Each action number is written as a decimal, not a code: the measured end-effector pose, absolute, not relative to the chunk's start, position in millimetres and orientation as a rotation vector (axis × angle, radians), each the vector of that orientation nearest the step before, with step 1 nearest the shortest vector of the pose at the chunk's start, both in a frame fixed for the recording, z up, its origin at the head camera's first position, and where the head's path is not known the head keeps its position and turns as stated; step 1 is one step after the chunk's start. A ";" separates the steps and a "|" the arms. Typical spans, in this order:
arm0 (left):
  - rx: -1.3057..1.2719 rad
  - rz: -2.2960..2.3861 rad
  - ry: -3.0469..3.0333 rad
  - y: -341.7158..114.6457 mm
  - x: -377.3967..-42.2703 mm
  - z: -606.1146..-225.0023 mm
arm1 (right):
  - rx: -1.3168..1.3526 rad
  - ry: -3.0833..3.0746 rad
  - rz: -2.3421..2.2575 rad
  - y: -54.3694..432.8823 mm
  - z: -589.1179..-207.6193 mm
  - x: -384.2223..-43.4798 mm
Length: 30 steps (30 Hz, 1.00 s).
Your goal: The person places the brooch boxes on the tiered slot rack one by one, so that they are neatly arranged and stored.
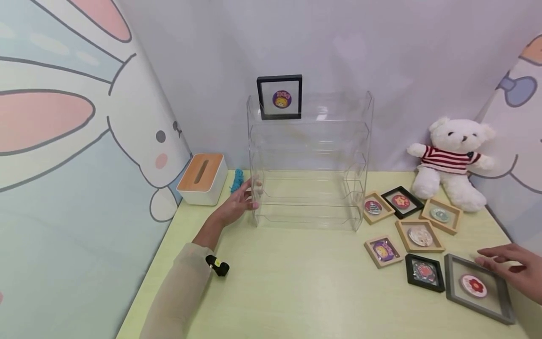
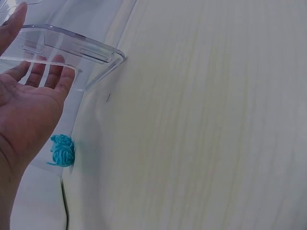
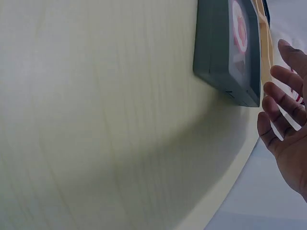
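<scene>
In the head view my left hand (image 1: 235, 205) grips the left side of a clear acrylic display rack (image 1: 311, 205), thumb near its front edge and fingers farther back. The left wrist view shows the fingers of my left hand (image 2: 36, 91) at the clear rack edge (image 2: 91, 45). On the right, my right hand (image 1: 514, 268) hovers with loosely bent fingers over a large grey frame (image 1: 480, 308) holding a red flower badge (image 1: 473, 286). Nothing is held by my right hand (image 3: 288, 105) beside the grey frame (image 3: 211, 57). A black frame (image 1: 281, 115) with a bear badge stands on the rack's top tier.
Several small wooden and black badge frames (image 1: 420, 236) lie right of the rack. Behind them sits a white teddy bear (image 1: 455, 157) in a striped sweater. A wood-topped tissue box (image 1: 202, 181) and blue yarn bundle (image 1: 237, 180) stand left, near the wall.
</scene>
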<state>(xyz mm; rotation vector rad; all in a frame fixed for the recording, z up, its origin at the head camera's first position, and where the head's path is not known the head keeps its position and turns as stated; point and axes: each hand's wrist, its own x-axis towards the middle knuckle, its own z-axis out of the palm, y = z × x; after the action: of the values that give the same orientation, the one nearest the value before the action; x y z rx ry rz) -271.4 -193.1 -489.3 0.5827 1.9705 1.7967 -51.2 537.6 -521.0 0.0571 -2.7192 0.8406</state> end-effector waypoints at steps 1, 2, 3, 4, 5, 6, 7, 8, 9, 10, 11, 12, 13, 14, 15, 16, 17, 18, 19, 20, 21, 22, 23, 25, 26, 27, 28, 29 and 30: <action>0.584 1.797 1.970 -192.8 -271.5 -489.5 | 0.072 -2.711 0.839 538.3 -523.8 -48.9; 0.582 1.795 1.974 -193.1 -271.1 -489.7 | 0.097 -2.705 0.843 538.8 -526.4 -47.5; 0.583 1.791 1.980 -193.3 -270.8 -489.8 | 0.118 -2.704 0.848 539.6 -528.4 -46.5; 0.582 1.786 1.986 -193.4 -270.3 -489.8 | 0.126 -2.712 0.847 540.0 -530.1 -45.3; 0.583 1.783 1.989 -193.6 -270.3 -490.2 | 0.119 -2.728 0.839 540.0 -531.5 -43.9; 0.582 1.784 1.989 -193.8 -270.5 -490.6 | 0.110 -2.745 0.836 540.3 -532.7 -42.8; 0.583 1.784 1.988 -193.7 -270.6 -490.7 | 0.090 -2.764 0.839 540.7 -533.5 -42.1; 0.586 1.784 1.985 -193.6 -270.8 -490.8 | 0.080 -2.778 0.843 541.2 -534.4 -41.1; 0.588 1.789 1.979 -193.3 -271.3 -490.9 | 0.060 -2.787 0.851 541.2 -535.4 -40.0; 0.588 1.794 1.971 -193.0 -271.7 -491.0 | 0.043 -2.789 0.859 540.9 -536.6 -38.7; 0.589 1.803 1.960 -192.7 -272.1 -491.0 | 0.035 -2.784 0.875 541.2 -537.7 -37.9; 0.588 1.808 1.952 -192.4 -272.5 -491.0 | 0.033 -2.770 0.897 541.3 -538.9 -37.2; 0.588 1.811 1.949 -192.1 -272.8 -491.0 | 0.037 -2.748 0.917 541.2 -540.0 -36.6; 0.585 1.816 1.943 -192.1 -272.9 -491.1 | 0.050 -2.723 0.938 540.8 -541.4 -36.0; 0.580 1.817 1.945 -192.2 -272.8 -491.1 | 0.065 -2.701 0.956 540.3 -542.6 -35.6; 0.579 1.816 1.945 -192.4 -272.7 -491.3 | 0.081 -2.684 0.968 540.1 -543.4 -35.7; 0.577 1.814 1.947 -192.7 -272.4 -491.2 | 0.103 -2.663 0.984 539.9 -544.1 -35.8; 0.577 1.807 1.956 -192.9 -272.0 -491.3 | 0.118 -2.649 0.992 539.5 -544.7 -35.8; 0.579 1.801 1.961 -193.4 -271.5 -491.4 | 0.131 -2.640 0.998 539.2 -545.2 -35.9; 0.578 1.797 1.959 -193.8 -270.9 -491.4 | 0.137 -2.638 1.000 539.1 -545.6 -35.9; 0.576 1.793 1.959 -194.3 -270.2 -491.4 | 0.142 -2.631 1.004 538.9 -546.2 -35.9; 0.575 1.795 1.951 -194.8 -269.6 -491.2 | 0.145 -2.625 1.007 538.9 -546.8 -36.0; 0.571 1.797 1.944 -195.0 -268.8 -490.9 | 0.145 -2.623 1.009 539.0 -547.2 -36.0; 0.565 1.810 1.924 -195.4 -267.9 -490.4 | 0.147 -2.623 1.003 539.1 -548.0 -36.0; 0.563 1.818 1.914 -195.4 -267.6 -490.1 | 0.146 -2.620 1.004 539.1 -548.2 -36.1; 0.563 1.822 1.909 -195.4 -267.3 -489.7 | 0.148 -2.614 1.005 539.0 -548.4 -36.1; 0.562 1.824 1.908 -195.2 -267.1 -489.2 | 0.150 -2.607 1.011 539.0 -548.3 -36.1; 0.564 1.825 1.905 -195.0 -267.3 -489.1 | 0.150 -2.601 1.015 538.9 -548.2 -35.9; 0.568 1.825 1.906 -195.0 -267.5 -489.0 | 0.153 -2.591 1.024 538.7 -548.1 -35.9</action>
<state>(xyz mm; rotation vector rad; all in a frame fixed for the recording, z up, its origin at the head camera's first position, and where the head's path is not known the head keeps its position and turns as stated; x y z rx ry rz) -267.5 -195.0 -489.0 0.5683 1.9064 1.8248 -35.9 538.7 -548.1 0.1528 -2.5914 1.0240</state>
